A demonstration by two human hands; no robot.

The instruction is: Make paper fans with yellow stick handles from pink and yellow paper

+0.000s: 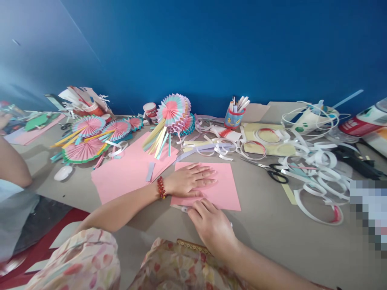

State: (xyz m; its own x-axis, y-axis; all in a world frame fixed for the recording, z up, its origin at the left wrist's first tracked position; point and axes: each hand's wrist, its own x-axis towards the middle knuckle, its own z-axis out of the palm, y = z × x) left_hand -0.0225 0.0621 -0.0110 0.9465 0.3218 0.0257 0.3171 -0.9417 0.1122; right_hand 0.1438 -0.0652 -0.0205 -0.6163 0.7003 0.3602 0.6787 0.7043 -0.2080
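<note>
A sheet of pink paper (228, 187) lies flat on the table before me. My left hand (192, 180), with a red beaded bracelet (161, 187) at the wrist, presses flat on it, fingers stretched out. At the sheet's near edge, my right hand (211, 221) is closed, its fingertips touching the paper. A small whitish, clear-looking end (184, 209) pokes out by its fingers, and a white bit shows at its other side; the rest is hidden in the grip. More pink sheets (121, 177) are spread to the left, with a grey-lilac strip (150, 172) on them.
Pleated paper fans (171, 112) stand and lie at the back and left. Black-handled scissors (276, 173) and curled white paper strips (328, 173) lie at right. A blue pen cup (234, 118) stands by the wall. Another person's arm (13, 163) rests at far left, near a white mouse-like object (63, 173).
</note>
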